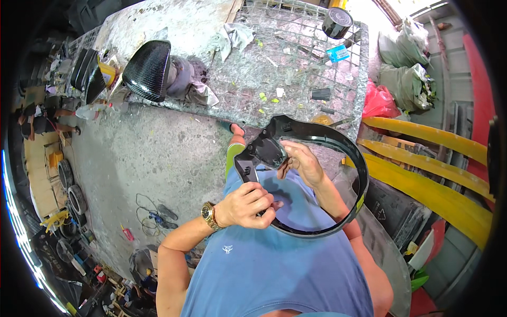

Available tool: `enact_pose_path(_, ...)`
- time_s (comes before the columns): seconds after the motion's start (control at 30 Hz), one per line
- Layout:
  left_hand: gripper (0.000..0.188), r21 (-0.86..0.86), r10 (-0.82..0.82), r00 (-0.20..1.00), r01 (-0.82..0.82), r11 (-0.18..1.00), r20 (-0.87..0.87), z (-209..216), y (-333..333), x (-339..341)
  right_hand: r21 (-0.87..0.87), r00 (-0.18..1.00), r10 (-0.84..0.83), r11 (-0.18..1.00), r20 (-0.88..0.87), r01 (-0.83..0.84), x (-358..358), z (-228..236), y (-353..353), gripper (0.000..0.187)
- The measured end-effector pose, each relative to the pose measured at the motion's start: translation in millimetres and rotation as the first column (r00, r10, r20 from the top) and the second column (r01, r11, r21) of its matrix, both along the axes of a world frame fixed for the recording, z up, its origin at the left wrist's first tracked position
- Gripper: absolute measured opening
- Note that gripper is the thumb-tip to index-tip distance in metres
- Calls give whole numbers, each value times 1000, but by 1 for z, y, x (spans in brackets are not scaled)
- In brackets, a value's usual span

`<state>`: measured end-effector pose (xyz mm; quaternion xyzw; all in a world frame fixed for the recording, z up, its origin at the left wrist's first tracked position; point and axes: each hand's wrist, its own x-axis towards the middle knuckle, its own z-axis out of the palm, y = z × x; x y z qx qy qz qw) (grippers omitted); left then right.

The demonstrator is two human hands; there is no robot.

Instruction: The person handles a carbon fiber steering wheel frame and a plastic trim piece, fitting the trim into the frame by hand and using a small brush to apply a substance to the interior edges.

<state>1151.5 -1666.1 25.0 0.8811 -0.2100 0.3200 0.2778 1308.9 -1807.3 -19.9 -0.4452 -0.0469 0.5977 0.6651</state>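
Apparently adjusting the black curved trim (pixel 362 179) held before the blue shirt (pixel 285 264), the left hand (pixel 247 206) is gripping its end, the right hand (pixel 305 162) is pinching its bracket (pixel 268 153), next probably needing steady support.

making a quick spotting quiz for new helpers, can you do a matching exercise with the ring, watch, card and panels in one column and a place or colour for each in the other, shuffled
Column one
1. ring
2. watch
3. card
4. panels

Column two
a. lying on the bench
b. yellow, to the person's right
c. gripped in the left hand
d. gold-coloured, with a dark dial

Right pairs: 1-c, 2-d, 3-a, 4-b
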Motion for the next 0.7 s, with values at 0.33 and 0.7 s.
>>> enact_pose_path(0.33, 39, -41, 9, 1000, -9, 999, 2, 4, -1, 4, 92, 983, 145, 984, 108, -156, 6, -2, -5, 44)
enact_pose_path(0.7, 43, -86, 6, 988, -20, 996, -156, 3, 12, 5, 105, 974, 164, 978, 156, -181, -2, -33, 7, 63)
